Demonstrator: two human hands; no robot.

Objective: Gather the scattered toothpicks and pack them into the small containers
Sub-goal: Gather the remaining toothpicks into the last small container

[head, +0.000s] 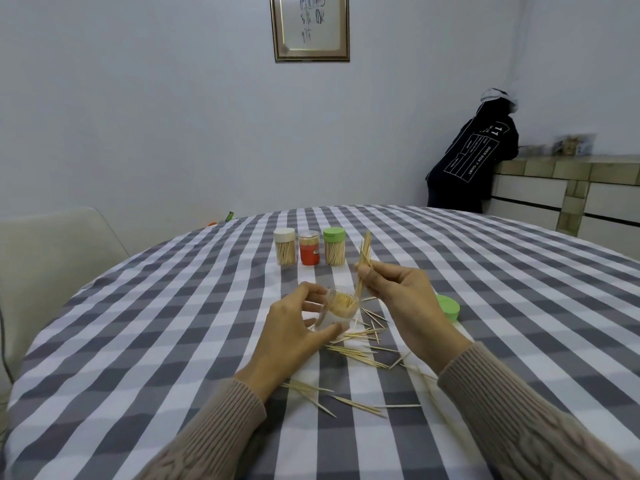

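Grey and white checked cloth covers the round worktop (pixel 173 323) in a pale-walled room. On it, the left hand (pixel 294 327) curls round a small clear plastic container (pixel 341 306), tipped and nearly full of thin wooden toothpicks. Just beside it, the right hand (pixel 401 299) pinches a bunch of pointed wooden toothpicks (pixel 363 261). More scattered toothpicks (pixel 356 351) lie below. Three lidded jars (pixel 304 246) stand behind, and a round green lid (pixel 448 307) lies flat.

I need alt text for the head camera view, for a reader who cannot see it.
A person's left hand grips an open clear plastic container of toothpicks while the right hand pinches a small bundle of wooden toothpicks above it. More toothpicks lie scattered on the grey-and-white checked tablecloth.
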